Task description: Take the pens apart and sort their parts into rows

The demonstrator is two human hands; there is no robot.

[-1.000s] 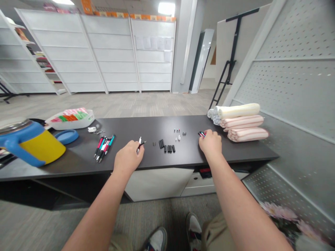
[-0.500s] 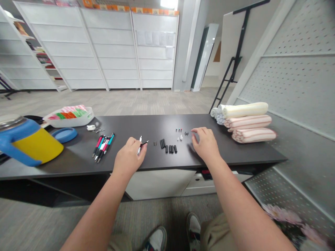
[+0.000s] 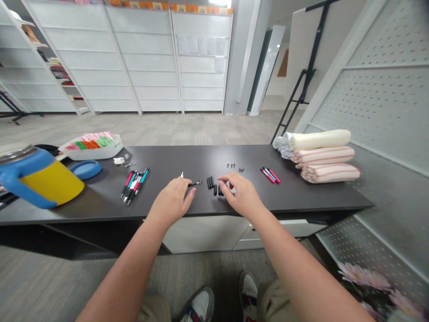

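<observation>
My left hand (image 3: 172,199) rests on the black table (image 3: 167,156) in a pinch, closed on a thin pen part (image 3: 194,183) whose dark tip pokes out to the right. My right hand (image 3: 239,194) lies just right of it with its fingers spread, the fingertips on a row of short black pen pieces (image 3: 212,182). Nothing shows inside the right hand. Three red and teal pens (image 3: 270,175) lie on the table to the right of that hand. A few tiny pen parts (image 3: 232,165) sit just beyond my fingers.
A bundle of red, teal and black pens (image 3: 134,181) lies to the left. Further left are a blue and yellow mug (image 3: 40,181), a blue lid (image 3: 85,169) and a white tray (image 3: 92,150) of coloured items. Rolled striped towels (image 3: 321,154) are stacked at the right end.
My right hand has let go of the red and teal pens at the right and moved left to the black pieces. My left hand has shifted slightly right, still pinching the thin part.
</observation>
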